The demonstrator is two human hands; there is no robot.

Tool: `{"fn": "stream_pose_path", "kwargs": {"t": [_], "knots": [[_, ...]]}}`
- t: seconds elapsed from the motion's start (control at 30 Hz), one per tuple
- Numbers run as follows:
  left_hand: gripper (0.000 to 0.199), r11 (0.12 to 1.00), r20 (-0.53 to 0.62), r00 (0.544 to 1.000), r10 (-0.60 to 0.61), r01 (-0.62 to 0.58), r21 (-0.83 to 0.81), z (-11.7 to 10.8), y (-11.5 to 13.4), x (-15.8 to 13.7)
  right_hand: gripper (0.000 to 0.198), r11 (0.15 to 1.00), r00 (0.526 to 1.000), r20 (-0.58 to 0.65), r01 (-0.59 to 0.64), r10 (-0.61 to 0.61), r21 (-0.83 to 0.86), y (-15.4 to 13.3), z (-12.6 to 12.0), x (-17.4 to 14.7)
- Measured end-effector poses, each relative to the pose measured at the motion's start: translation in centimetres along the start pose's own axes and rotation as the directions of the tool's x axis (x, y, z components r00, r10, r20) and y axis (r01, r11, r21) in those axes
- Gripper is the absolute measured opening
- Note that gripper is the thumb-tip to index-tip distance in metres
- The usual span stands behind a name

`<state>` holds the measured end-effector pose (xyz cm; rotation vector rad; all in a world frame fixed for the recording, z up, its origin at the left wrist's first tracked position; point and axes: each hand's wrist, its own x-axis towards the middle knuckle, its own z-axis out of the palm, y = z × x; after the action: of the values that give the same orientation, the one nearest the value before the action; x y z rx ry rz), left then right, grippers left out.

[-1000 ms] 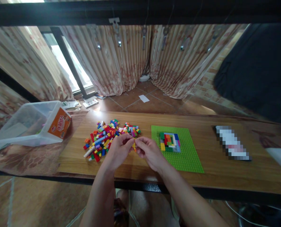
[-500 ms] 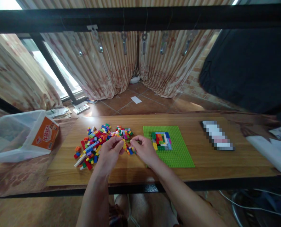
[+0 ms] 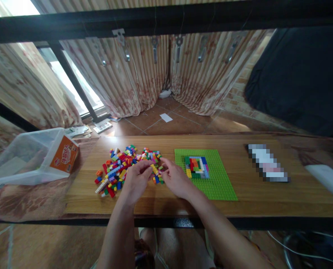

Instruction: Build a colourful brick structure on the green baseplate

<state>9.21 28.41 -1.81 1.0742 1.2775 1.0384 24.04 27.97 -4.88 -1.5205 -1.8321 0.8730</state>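
My left hand (image 3: 138, 180) is closed in a pinch at the near right side of a pile of toy bricks (image 3: 123, 164). A yellow toy brick (image 3: 154, 169) shows at its thumb and forefinger. Just to the right, my right hand (image 3: 177, 178) has its thumb and fingers bent together, facing the left fingertips. Whatever it may pinch is too small to make out. Right of this hand lies a green baseplate (image 3: 219, 183), and on it stands a square structure of coloured bricks (image 3: 198, 167).
A wooden board (image 3: 263, 200) lies under the bricks and baseplate. On the left, a clear plastic bin (image 3: 40, 157) with an orange label rests on its side. A blurred-out phone-like object (image 3: 267, 163) and white papers (image 3: 327, 183) are at the right. A dark bar (image 3: 166, 18) crosses overhead.
The whole view has shifted, so most things appear farther right. My right hand's fingers look a little more spread, and the yellow brick at my left fingertips looks more tilted.
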Motion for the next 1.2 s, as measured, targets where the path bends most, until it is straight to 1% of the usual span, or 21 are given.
{"fn": "stream_pose_path", "kwargs": {"t": [0.03,0.1,0.2,0.23,0.3,0.37,0.47,0.53,0.57,0.63,0.7,0.73,0.83,0.9,1.0,1.1,1.2], "knots": [[0.031,1.0,0.009,1.0,-0.001,0.001,-0.008,0.1,-0.1,0.1,0.054,1.0,1.0,0.003,0.014,-0.014,0.019,0.0,-0.2,-0.1],[0.029,1.0,0.026,1.0,0.0,0.0,-0.013,0.2,-0.3,0.3,0.05,0.998,0.999,-0.037,0.039,-0.037,0.048,0.1,-0.7,-0.3],[0.024,1.0,0.065,0.998,0.017,-0.017,0.006,0.6,-0.7,0.5,0.035,0.992,0.989,-0.147,0.036,-0.019,0.119,0.0,-1.3,-0.8],[0.022,0.999,0.086,0.996,0.029,-0.031,0.022,0.8,-0.8,0.6,0.03,0.989,0.986,-0.164,0.038,-0.014,0.144,0.0,-1.6,-1.0],[0.018,0.995,0.142,0.988,0.063,-0.073,0.067,1.3,-1.1,0.6,0.026,0.984,0.987,-0.16,0.053,-0.025,0.168,-0.1,-2.0,-1.5],[0.014,0.982,0.201,0.974,0.101,-0.129,0.135,2.1,-1.5,0.5,0.024,0.987,0.991,-0.134,0.045,-0.024,0.153,0.0,-2.5,-2.1],[0.012,0.959,0.26,0.956,0.139,-0.196,0.207,3.8,-2.0,0.1,0.026,0.991,0.994,-0.096,-0.034,0.047,0.129,0.6,-3.7,-3.3],[0.014,0.96,0.279,0.95,0.142,-0.201,0.197,5.1,-2.3,-0.2,0.028,0.991,0.993,-0.084,-0.075,0.084,0.111,1.5,-5.1,-4.1],[0.015,0.961,0.279,0.95,0.142,-0.2,0.191,5.8,-2.5,-0.3,0.028,0.992,0.991,-0.095,-0.088,0.097,0.093,2.0,-6.0,-4.6],[0.017,0.951,0.264,0.953,0.146,-0.209,0.228,6.9,-2.9,-0.5,0.029,0.991,0.975,-0.176,-0.131,0.134,0.031,3.3,-8.0,-5.4],[0.02,0.913,0.229,0.96,0.159,-0.232,0.337,7.6,-3.2,-0.6,0.031,0.973,0.943,-0.265,-0.224,0.202,-0.055,4.9,-10.0,-6.1],[0.021,0.883,0.211,0.964,0.163,-0.238,0.405,7.9,-3.3,-0.7,0.03,0.956,0.929,-0.29,-0.272,0.231,-0.111,5.6,-10.9,-6.4],[0.024,0.784,0.169,0.972,0.164,-0.232,0.576,8.3,-3.5,-0.8,0.029,0.908,0.909,-0.309,-0.355,0.278,-0.225,7.6,-12.6,-6.9],[0.023,0.735,0.173,0.971,0.166,-0.239,0.635,8.4,-3.5,-0.8,0.027,0.896,0.913,-0.286,-0.366,0.292,-0.251,8.2,-12.7,-7.1],[0.022,0.692,0.187,0.967,0.17,-0.253,0.676,8.6,-3.3,-0.9,0.027,0.904,0.919,-0.256,-0.36,0.301,-0.23,8.2,-12.2,-7.2],[0.021,0.665,0.195,0.966,0.172,-0.26,0.7,8.9,-3.1,-0.8,0.028,0.913,0.919,-0.25,-0.357,0.306,-0.197,7.8,-11.6,-7.0],[0.021,0.656,0.202,0.965,0.165,-0.261,0.708,9.0,-2.9,-0.8,0.028,0.918,0.922,-0.248,-0.349,0.299,-0.191,7.4,-11.3,-6.8]]}}
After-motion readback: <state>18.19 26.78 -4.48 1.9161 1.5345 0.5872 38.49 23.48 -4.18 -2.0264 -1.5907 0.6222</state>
